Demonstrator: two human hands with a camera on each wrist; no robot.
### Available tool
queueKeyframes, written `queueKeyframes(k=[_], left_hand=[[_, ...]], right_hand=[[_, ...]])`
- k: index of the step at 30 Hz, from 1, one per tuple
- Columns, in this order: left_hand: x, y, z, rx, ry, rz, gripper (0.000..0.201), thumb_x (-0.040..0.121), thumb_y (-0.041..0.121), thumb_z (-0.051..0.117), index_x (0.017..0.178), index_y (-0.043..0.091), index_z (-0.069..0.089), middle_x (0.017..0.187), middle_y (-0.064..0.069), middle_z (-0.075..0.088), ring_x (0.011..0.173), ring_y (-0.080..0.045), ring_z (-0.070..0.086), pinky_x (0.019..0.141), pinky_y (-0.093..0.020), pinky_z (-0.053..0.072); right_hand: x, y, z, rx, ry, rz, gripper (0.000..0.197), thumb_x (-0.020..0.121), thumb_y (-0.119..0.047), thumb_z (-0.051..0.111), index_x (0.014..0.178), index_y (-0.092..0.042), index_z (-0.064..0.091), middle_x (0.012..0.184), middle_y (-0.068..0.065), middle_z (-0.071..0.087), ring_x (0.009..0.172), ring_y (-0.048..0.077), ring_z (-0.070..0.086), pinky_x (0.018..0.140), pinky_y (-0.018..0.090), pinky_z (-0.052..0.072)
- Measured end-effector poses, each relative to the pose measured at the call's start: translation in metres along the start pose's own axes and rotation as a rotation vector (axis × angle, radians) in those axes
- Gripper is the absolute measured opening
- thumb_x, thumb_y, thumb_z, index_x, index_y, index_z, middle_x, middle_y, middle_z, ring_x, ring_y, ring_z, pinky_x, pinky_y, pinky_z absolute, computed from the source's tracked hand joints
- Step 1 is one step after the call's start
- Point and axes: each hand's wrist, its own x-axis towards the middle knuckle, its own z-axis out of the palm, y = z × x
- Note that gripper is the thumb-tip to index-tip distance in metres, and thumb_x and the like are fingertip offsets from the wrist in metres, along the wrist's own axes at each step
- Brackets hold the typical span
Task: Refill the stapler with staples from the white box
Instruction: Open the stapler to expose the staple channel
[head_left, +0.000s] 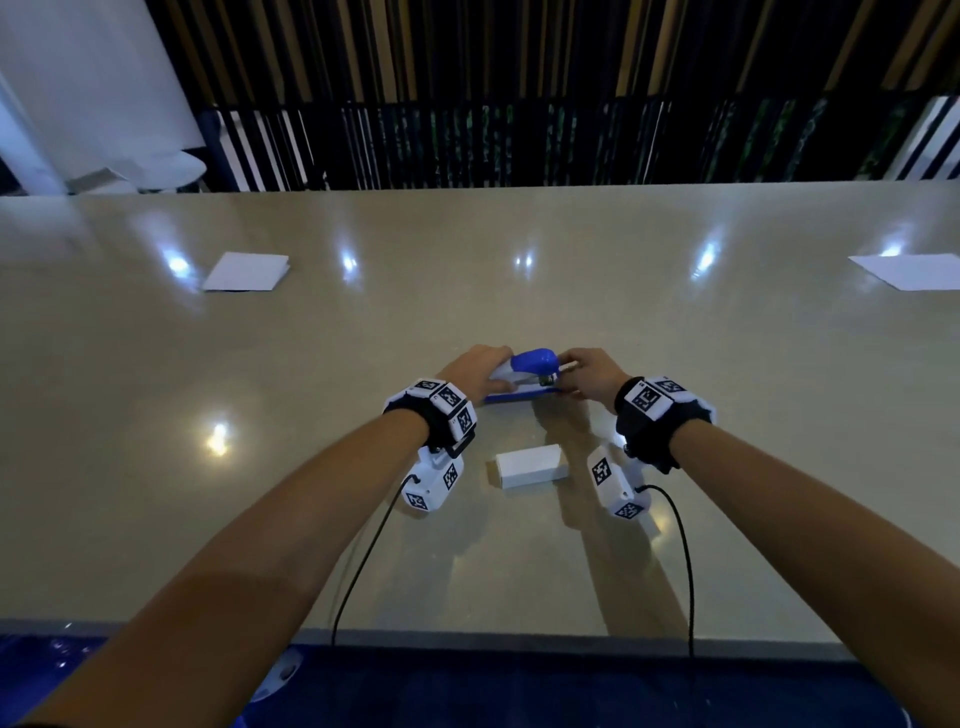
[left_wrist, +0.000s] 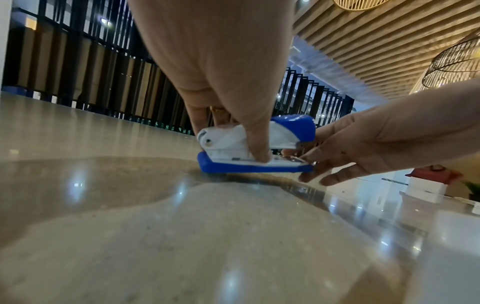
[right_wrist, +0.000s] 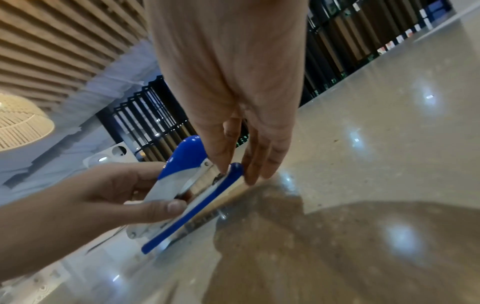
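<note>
A blue and white stapler (head_left: 524, 376) (left_wrist: 254, 148) (right_wrist: 187, 185) lies on the beige table (head_left: 519, 312), its front end pointing right. My left hand (head_left: 478, 371) (left_wrist: 228, 72) (right_wrist: 103, 195) grips its white rear body, thumb on the near side and fingers on the far side. My right hand (head_left: 587, 374) (left_wrist: 363, 144) (right_wrist: 233, 82) pinches the front tip of the blue base, thumb on top and fingers straight beside it. The head stands slightly raised off the base. The closed white box (head_left: 530, 465) lies nearer me, between my wrists.
Two white paper sheets lie far off, one at the left (head_left: 247, 271) and one at the right edge (head_left: 909, 270). A black slatted railing (head_left: 519, 145) runs behind the table's far edge. Black cables (head_left: 685, 561) trail from my wrists over the near edge.
</note>
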Motion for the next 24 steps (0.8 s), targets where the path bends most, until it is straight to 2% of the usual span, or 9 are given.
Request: queueKeyframes(k=[3, 6, 8, 10, 12, 14, 17, 19, 24], left_hand=[[0.005, 0.003, 0.007, 0.044, 0.022, -0.035, 0.027, 0.086, 0.021, 0.065, 0.108, 0.005, 0.058, 0.106, -0.014, 0.056, 0.096, -0.026, 0.052, 0.083, -0.033, 0.038], [0.011, 0.007, 0.010, 0.066, 0.012, -0.073, 0.031, 0.086, 0.020, 0.065, 0.110, 0.001, 0.058, 0.115, -0.019, 0.054, 0.105, -0.032, 0.052, 0.091, -0.037, 0.040], [0.015, 0.008, 0.011, 0.067, 0.011, -0.090, 0.033, 0.086, 0.019, 0.065, 0.110, -0.002, 0.058, 0.117, -0.022, 0.054, 0.107, -0.035, 0.053, 0.091, -0.038, 0.040], [0.017, 0.009, 0.011, 0.065, 0.006, -0.099, 0.036, 0.086, 0.020, 0.066, 0.112, -0.003, 0.057, 0.118, -0.023, 0.053, 0.108, -0.035, 0.052, 0.092, -0.039, 0.040], [0.018, 0.009, 0.011, 0.050, 0.008, -0.096, 0.038, 0.085, 0.021, 0.067, 0.114, -0.002, 0.057, 0.119, -0.022, 0.054, 0.109, -0.035, 0.052, 0.092, -0.039, 0.040], [0.020, 0.010, 0.011, 0.013, 0.030, -0.077, 0.037, 0.083, 0.020, 0.069, 0.113, 0.001, 0.058, 0.116, -0.020, 0.057, 0.107, -0.034, 0.054, 0.092, -0.039, 0.042], [0.021, 0.018, 0.014, -0.039, 0.086, -0.037, 0.035, 0.082, 0.021, 0.069, 0.110, 0.005, 0.059, 0.111, -0.017, 0.061, 0.101, -0.032, 0.058, 0.091, -0.042, 0.046], [0.024, 0.024, 0.015, -0.061, 0.096, -0.012, 0.038, 0.081, 0.022, 0.070, 0.113, 0.006, 0.059, 0.113, -0.016, 0.062, 0.105, -0.031, 0.057, 0.094, -0.042, 0.046], [0.031, 0.030, 0.019, -0.105, 0.061, 0.020, 0.044, 0.080, 0.020, 0.070, 0.120, 0.006, 0.058, 0.120, -0.017, 0.058, 0.113, -0.031, 0.052, 0.100, -0.040, 0.042]], right_hand=[[-0.001, 0.002, 0.004, -0.239, -0.026, -0.038, 0.032, 0.083, -0.007, 0.061, 0.115, -0.004, 0.063, 0.114, 0.018, 0.066, 0.101, 0.030, 0.061, 0.087, 0.035, 0.045], [0.008, 0.016, 0.009, -0.423, -0.160, -0.037, 0.036, 0.077, -0.019, 0.059, 0.113, -0.013, 0.060, 0.115, 0.014, 0.065, 0.107, 0.034, 0.060, 0.096, 0.042, 0.046], [0.018, 0.031, 0.011, -0.569, -0.179, -0.062, 0.046, 0.083, -0.018, 0.054, 0.128, -0.013, 0.048, 0.132, 0.015, 0.053, 0.122, 0.036, 0.050, 0.104, 0.053, 0.039], [0.008, 0.029, 0.009, -0.709, -0.187, -0.078, 0.055, 0.090, -0.018, 0.047, 0.142, -0.013, 0.030, 0.146, 0.013, 0.036, 0.133, 0.034, 0.033, 0.110, 0.059, 0.027], [-0.003, 0.024, 0.008, -0.783, -0.229, -0.093, 0.059, 0.093, -0.019, 0.043, 0.147, -0.013, 0.018, 0.151, 0.011, 0.027, 0.139, 0.031, 0.023, 0.111, 0.060, 0.018], [-0.009, 0.020, 0.007, -0.820, -0.249, -0.106, 0.059, 0.095, -0.022, 0.040, 0.147, -0.013, 0.014, 0.154, 0.011, 0.021, 0.142, 0.029, 0.017, 0.113, 0.059, 0.013], [-0.014, 0.018, 0.007, -0.911, -0.309, -0.120, 0.062, 0.098, -0.033, 0.035, 0.150, -0.017, 0.004, 0.160, 0.007, 0.002, 0.147, 0.029, 0.002, 0.116, 0.058, 0.005], [-0.017, 0.016, 0.009, -0.950, -0.336, -0.132, 0.064, 0.099, -0.040, 0.030, 0.150, -0.018, -0.002, 0.161, 0.005, -0.006, 0.148, 0.029, -0.006, 0.117, 0.056, 0.000], [-0.017, 0.012, 0.013, -0.941, -0.341, -0.162, 0.063, 0.100, -0.037, 0.027, 0.150, -0.015, -0.003, 0.161, 0.006, -0.005, 0.149, 0.024, -0.005, 0.119, 0.053, -0.002]])
